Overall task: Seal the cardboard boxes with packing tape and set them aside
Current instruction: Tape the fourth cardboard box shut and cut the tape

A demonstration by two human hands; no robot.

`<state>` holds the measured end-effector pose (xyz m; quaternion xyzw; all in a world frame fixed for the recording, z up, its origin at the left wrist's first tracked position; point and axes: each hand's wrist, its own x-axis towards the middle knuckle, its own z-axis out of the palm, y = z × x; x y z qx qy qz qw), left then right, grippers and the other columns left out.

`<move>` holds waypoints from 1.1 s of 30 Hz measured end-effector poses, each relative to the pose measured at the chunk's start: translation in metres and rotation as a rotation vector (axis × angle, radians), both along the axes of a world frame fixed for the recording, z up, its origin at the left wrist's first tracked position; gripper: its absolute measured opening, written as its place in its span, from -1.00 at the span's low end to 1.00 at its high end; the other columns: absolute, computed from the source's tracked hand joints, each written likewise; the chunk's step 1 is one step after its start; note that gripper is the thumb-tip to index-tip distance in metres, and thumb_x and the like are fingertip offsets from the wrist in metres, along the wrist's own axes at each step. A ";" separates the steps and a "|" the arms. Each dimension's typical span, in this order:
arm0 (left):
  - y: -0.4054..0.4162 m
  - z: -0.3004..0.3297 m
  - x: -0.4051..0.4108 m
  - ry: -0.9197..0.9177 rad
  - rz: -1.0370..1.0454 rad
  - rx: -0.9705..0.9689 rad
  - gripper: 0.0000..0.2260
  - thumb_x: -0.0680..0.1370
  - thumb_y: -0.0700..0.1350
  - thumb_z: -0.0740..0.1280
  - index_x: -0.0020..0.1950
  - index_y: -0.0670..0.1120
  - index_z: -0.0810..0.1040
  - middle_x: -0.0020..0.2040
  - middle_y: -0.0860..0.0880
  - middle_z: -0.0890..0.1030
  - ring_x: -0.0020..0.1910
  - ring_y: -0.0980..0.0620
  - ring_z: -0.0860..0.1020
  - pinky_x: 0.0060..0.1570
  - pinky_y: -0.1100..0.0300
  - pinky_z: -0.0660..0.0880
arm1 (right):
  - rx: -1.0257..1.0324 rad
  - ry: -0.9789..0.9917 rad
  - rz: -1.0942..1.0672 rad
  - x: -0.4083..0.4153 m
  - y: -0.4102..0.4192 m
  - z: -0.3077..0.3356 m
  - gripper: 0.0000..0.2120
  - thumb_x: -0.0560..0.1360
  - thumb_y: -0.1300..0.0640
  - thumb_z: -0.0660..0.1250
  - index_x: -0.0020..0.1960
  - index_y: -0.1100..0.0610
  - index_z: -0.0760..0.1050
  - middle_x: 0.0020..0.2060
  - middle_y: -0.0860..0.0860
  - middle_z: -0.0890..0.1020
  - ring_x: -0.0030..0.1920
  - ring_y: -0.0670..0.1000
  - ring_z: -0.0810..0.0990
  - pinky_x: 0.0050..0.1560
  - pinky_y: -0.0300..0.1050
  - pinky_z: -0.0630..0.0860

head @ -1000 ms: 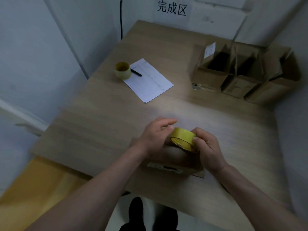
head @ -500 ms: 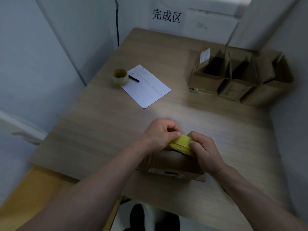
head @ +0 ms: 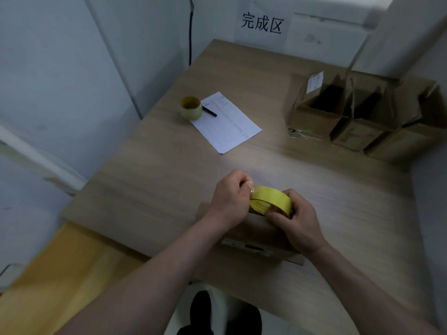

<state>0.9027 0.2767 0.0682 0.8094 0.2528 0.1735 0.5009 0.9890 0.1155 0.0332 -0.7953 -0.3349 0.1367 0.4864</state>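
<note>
Two hands: both on the tape roll (head: 271, 200)
Left hand (head: 229, 198): pinches the tape end
Right hand (head: 298, 226): fingers curled round the roll — above the box (head: 256, 234)

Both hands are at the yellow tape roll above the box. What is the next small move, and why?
Probably pull the tape end free. The left hand pinches at the edge of the yellow tape roll, the right hand grips the roll, and no strip shows yet on the cardboard box under them.
</note>
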 end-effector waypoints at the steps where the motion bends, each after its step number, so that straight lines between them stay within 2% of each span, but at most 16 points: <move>1: 0.001 0.000 0.000 0.008 0.005 0.008 -0.83 0.57 -0.24 0.25 -0.21 -0.08 0.44 -0.33 0.08 0.48 -0.33 0.18 0.42 -0.35 0.36 0.31 | -0.018 -0.025 -0.038 0.000 0.001 -0.003 -0.78 0.32 -0.07 0.42 -0.16 -0.03 0.43 -0.35 -0.06 0.50 -0.32 -0.10 0.44 -0.34 -0.15 0.34; 3: 0.002 0.002 -0.002 0.005 0.014 0.040 -0.84 0.57 -0.25 0.24 -0.20 -0.09 0.43 -0.34 0.09 0.46 -0.34 0.11 0.41 -0.33 0.24 0.31 | -0.033 -0.079 -0.121 -0.001 0.002 -0.008 -0.86 0.38 0.02 0.36 -0.15 -0.04 0.41 -0.34 -0.10 0.50 -0.31 -0.08 0.45 -0.32 -0.05 0.39; 5: 0.003 0.002 -0.006 0.002 0.035 0.068 -0.85 0.57 -0.25 0.23 -0.19 -0.10 0.43 -0.35 0.07 0.46 -0.31 0.03 0.44 -0.29 0.16 0.33 | -0.028 -0.116 -0.193 -0.005 0.004 -0.013 -0.89 0.40 0.10 0.27 -0.09 -0.02 0.38 -0.30 -0.12 0.49 -0.28 0.06 0.47 -0.29 0.05 0.42; 8: 0.006 -0.005 -0.013 0.025 0.101 0.009 -0.85 0.58 -0.20 0.22 -0.19 -0.10 0.43 -0.33 0.01 0.52 -0.26 -0.07 0.56 -0.24 0.08 0.47 | -0.040 -0.156 -0.240 -0.012 0.008 -0.013 -0.78 0.38 0.14 0.20 -0.02 -0.10 0.32 -0.25 -0.08 0.50 -0.24 0.12 0.47 -0.28 -0.03 0.33; 11: 0.006 -0.017 -0.023 0.099 0.188 -0.101 -0.80 0.60 -0.18 0.21 -0.23 -0.05 0.41 -0.33 0.00 0.55 -0.27 -0.01 0.56 -0.26 0.11 0.45 | -0.101 -0.201 -0.220 -0.018 0.012 -0.010 -0.83 0.40 0.08 0.21 -0.04 -0.12 0.35 -0.21 -0.08 0.51 -0.21 0.05 0.42 -0.27 -0.12 0.24; 12: 0.006 -0.022 -0.027 0.116 0.215 -0.113 -0.79 0.60 -0.17 0.21 -0.24 -0.03 0.41 -0.32 0.01 0.54 -0.27 0.00 0.53 -0.26 0.12 0.41 | -0.114 -0.199 -0.222 -0.020 0.014 -0.007 -0.87 0.41 0.07 0.21 -0.07 -0.11 0.37 -0.23 -0.10 0.51 -0.22 0.01 0.39 -0.27 -0.19 0.25; 14: 0.005 -0.032 -0.031 0.117 0.247 -0.181 -0.79 0.60 -0.16 0.21 -0.25 -0.02 0.42 -0.31 -0.02 0.54 -0.27 -0.02 0.52 -0.23 0.04 0.47 | -0.099 -0.165 -0.230 -0.023 0.022 -0.003 -0.94 0.42 0.07 0.23 -0.15 -0.08 0.38 -0.30 -0.10 0.50 -0.29 -0.08 0.38 -0.28 -0.39 0.24; 16: 0.006 -0.037 -0.033 0.089 0.248 -0.290 -0.82 0.56 -0.07 0.21 -0.25 0.02 0.44 -0.33 0.00 0.55 -0.30 -0.02 0.56 -0.18 -0.13 0.58 | -0.011 -0.116 -0.235 -0.028 0.028 0.002 -0.86 0.45 0.14 0.29 -0.19 -0.06 0.36 -0.34 -0.10 0.48 -0.31 -0.15 0.43 -0.33 -0.35 0.25; 18: 0.008 -0.040 -0.033 0.084 0.248 -0.321 -0.84 0.49 0.06 0.19 -0.25 0.08 0.45 -0.34 0.02 0.57 -0.28 -0.08 0.60 -0.16 -0.22 0.59 | 0.062 -0.092 -0.231 -0.033 0.028 0.006 -0.73 0.47 0.28 0.38 -0.17 -0.04 0.37 -0.33 -0.10 0.45 -0.30 -0.21 0.43 -0.33 -0.30 0.30; 19: 0.008 -0.039 -0.034 0.079 0.246 -0.327 -0.85 0.49 0.05 0.18 -0.26 0.09 0.45 -0.36 0.03 0.57 -0.29 -0.09 0.60 -0.17 -0.22 0.59 | 0.062 -0.108 -0.218 -0.036 0.026 0.006 -0.71 0.47 0.31 0.40 -0.14 -0.02 0.38 -0.31 -0.11 0.45 -0.26 -0.26 0.44 -0.31 -0.38 0.31; 21: 0.008 -0.037 -0.035 0.073 0.215 -0.320 -0.84 0.51 0.00 0.18 -0.27 0.10 0.45 -0.40 0.04 0.56 -0.37 -0.05 0.56 -0.22 -0.18 0.59 | 0.021 -0.147 -0.187 -0.039 0.020 0.003 -0.79 0.48 0.21 0.42 -0.05 0.04 0.39 -0.23 -0.09 0.46 -0.16 -0.34 0.43 -0.25 -0.50 0.30; 23: 0.009 -0.033 -0.038 0.068 0.185 -0.263 -0.86 0.50 -0.01 0.18 -0.26 0.08 0.43 -0.41 0.02 0.54 -0.41 -0.06 0.50 -0.30 -0.14 0.54 | -0.026 -0.165 -0.170 -0.037 0.015 -0.003 -0.79 0.45 0.05 0.36 0.03 0.03 0.39 -0.16 -0.05 0.49 -0.18 -0.22 0.42 -0.23 -0.47 0.27; 25: 0.019 -0.037 -0.044 0.059 0.201 -0.192 -0.86 0.50 -0.05 0.20 -0.25 0.00 0.43 -0.39 -0.02 0.51 -0.39 -0.06 0.47 -0.32 -0.10 0.50 | -0.055 -0.196 -0.142 -0.035 0.014 -0.007 -0.78 0.45 0.01 0.34 0.05 -0.01 0.39 -0.15 -0.06 0.50 -0.21 -0.09 0.41 -0.21 -0.37 0.28; 28: 0.041 -0.046 -0.052 0.087 0.260 -0.150 -0.86 0.47 -0.04 0.21 -0.26 -0.04 0.44 -0.36 -0.06 0.51 -0.35 -0.06 0.48 -0.31 -0.09 0.50 | -0.045 -0.194 -0.094 -0.034 0.019 -0.007 -0.80 0.46 0.02 0.36 0.02 -0.02 0.40 -0.19 -0.10 0.49 -0.22 -0.16 0.44 -0.25 -0.31 0.31; 31: 0.052 -0.058 -0.059 0.150 0.293 -0.190 -0.83 0.43 -0.01 0.19 -0.28 -0.07 0.44 -0.37 -0.08 0.51 -0.33 -0.05 0.47 -0.25 -0.14 0.52 | -0.132 -0.249 -0.067 -0.033 0.026 -0.007 -0.83 0.46 0.00 0.38 -0.06 0.00 0.40 -0.24 -0.10 0.47 -0.24 -0.21 0.41 -0.29 -0.34 0.23; 33: 0.051 -0.066 -0.059 0.190 0.263 -0.244 -0.81 0.41 0.01 0.19 -0.29 -0.08 0.44 -0.37 -0.10 0.50 -0.32 -0.06 0.48 -0.22 -0.19 0.53 | -0.186 -0.266 -0.048 -0.033 0.026 -0.008 -0.81 0.49 0.11 0.42 -0.10 0.01 0.38 -0.29 -0.13 0.43 -0.27 -0.20 0.38 -0.31 -0.29 0.19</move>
